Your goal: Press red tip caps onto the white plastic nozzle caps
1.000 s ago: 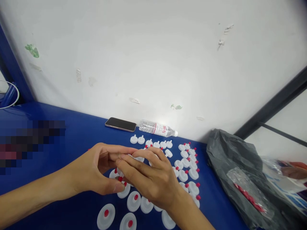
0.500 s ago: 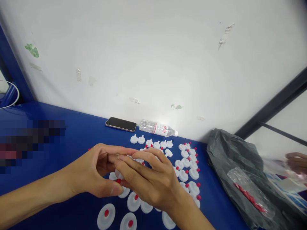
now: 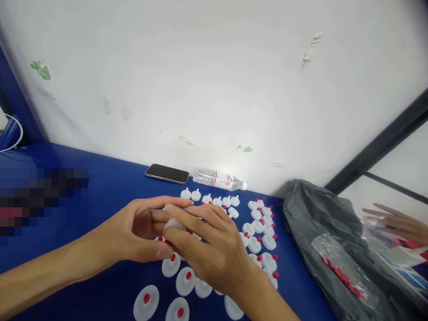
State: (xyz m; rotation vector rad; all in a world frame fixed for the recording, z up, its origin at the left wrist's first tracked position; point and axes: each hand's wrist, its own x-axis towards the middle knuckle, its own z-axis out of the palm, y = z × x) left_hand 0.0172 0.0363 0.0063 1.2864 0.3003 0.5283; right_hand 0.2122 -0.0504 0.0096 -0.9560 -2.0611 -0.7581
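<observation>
Head view: two bare hands meet above a blue table (image 3: 107,191), at the near centre. Left hand (image 3: 125,238) comes in from the left, curved into a C, thumb and index finger well parted, other fingers curled behind. Right hand (image 3: 212,245) comes in from the near right, back of the hand up, fingers bent and close together, tips pointing left; its thumb is hidden. White round piece (image 3: 174,224) sits between the two hands, off the table, partly covered by right-hand fingers; a small red bit shows just below it, near the left thumb tip. Grip is mostly hidden, so can't tell which hand bears the piece or how firmly either closes on it. Many white discs with red tips (image 3: 146,302) lie under and around the hands, towards the near edge, plus a cluster to the right of the right hand (image 3: 269,242). Row of plain white stemmed pieces (image 3: 195,195) on the far side. Behind that row: dark-screened phone (image 3: 166,173) on the left, clear bottle (image 3: 219,179) on its side to the right, both near the white wall (image 3: 200,80). Right side: black plastic bag (image 3: 307,214), with a clear bag of small red parts (image 3: 344,276) on top. Another person's hand (image 3: 401,225), slightly blurred, shows at far right.
</observation>
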